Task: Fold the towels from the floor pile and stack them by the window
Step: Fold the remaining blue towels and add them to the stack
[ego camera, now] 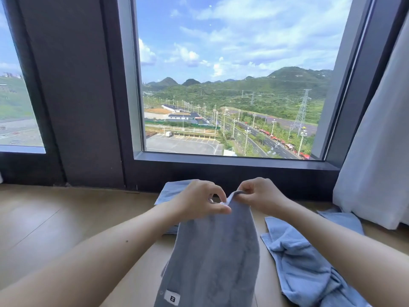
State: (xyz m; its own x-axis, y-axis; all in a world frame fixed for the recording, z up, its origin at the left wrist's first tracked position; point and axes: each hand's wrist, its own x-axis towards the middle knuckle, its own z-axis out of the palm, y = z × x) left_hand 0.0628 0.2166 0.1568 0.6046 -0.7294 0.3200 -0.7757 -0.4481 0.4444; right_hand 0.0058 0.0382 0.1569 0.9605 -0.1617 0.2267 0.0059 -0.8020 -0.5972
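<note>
Window (pixel 232 63) ahead; grey towel (pixel 214 251) edge in hands (pixel 199 200) (pixel 261 196)

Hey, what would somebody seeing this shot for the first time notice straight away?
The big window fills the upper middle, showing green hills, a road and blue sky. Below it, the left hand and right hand pinch the top edge of a grey towel hanging down the centre. A crumpled blue towel lies on the floor to the right, near a white curtain.
</note>
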